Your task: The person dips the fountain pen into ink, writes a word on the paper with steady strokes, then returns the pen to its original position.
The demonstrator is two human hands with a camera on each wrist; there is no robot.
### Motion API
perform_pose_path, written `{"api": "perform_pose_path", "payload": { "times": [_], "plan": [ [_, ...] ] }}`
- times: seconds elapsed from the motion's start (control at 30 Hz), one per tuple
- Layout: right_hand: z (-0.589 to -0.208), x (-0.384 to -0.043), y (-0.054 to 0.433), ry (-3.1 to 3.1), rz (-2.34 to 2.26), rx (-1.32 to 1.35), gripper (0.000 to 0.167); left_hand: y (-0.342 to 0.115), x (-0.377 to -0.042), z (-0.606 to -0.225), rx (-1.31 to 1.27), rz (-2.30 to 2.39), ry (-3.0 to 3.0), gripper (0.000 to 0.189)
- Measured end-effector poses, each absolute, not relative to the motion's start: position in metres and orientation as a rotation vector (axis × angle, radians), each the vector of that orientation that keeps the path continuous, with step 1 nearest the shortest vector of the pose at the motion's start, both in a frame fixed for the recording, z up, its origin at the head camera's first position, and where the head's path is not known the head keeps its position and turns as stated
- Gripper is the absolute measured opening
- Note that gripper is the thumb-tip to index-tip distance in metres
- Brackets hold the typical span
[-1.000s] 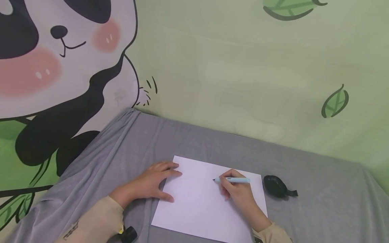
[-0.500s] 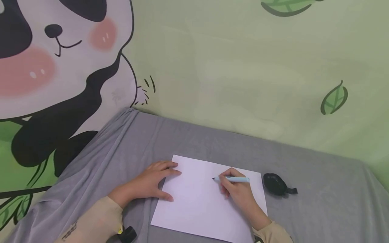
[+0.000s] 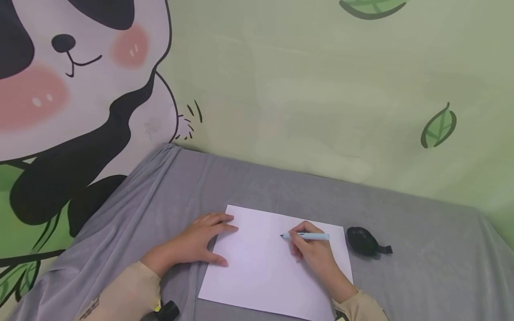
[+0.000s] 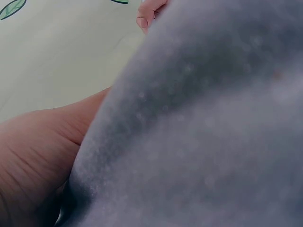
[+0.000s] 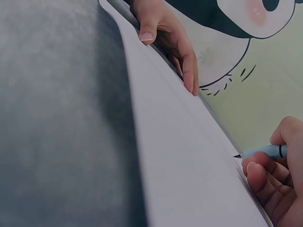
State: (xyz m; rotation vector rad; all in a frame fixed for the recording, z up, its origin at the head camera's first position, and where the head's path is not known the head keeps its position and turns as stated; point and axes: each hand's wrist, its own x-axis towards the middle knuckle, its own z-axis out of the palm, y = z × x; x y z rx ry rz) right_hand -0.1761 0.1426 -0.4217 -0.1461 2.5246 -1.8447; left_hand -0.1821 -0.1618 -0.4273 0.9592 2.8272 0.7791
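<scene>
A blank white sheet of paper (image 3: 253,272) lies slightly turned on the grey cloth. My left hand (image 3: 196,240) rests at its left edge, fingers and thumb spread, with the fingertips and thumb tip on the paper. My right hand (image 3: 317,256) pinches a light blue pen (image 3: 315,236) between thumb and fingers over the upper right of the sheet. The pen lies nearly level, its dark pointed tip to the left; whether the tip touches the paper, I cannot tell. In the right wrist view the pen (image 5: 270,152) and the left fingers (image 5: 188,66) both show. Cloth fills most of the left wrist view.
A glossy black rounded object (image 3: 363,242) with a short tab lies just right of the paper. Grey cloth (image 3: 421,267) covers the table. Behind it stands a pale green wall (image 3: 313,102) with a painted panda (image 3: 92,111). A black device (image 3: 167,310) sits by the left sleeve.
The head view has shifted slightly, so the whole scene sits a little further left. Both hands, the pen and the paper keep the same positions relative to each other.
</scene>
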Motion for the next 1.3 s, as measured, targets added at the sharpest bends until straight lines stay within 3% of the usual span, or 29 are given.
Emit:
{"api": "perform_pose_path", "payload": {
  "times": [1.3],
  "plan": [
    [-0.4229, -0.1759, 0.1449, 2.566, -1.838, -0.025, 0.008, -0.1609, -0.1818, -0.4258, 0.978, 0.790, 2.832, 0.074]
  ]
}}
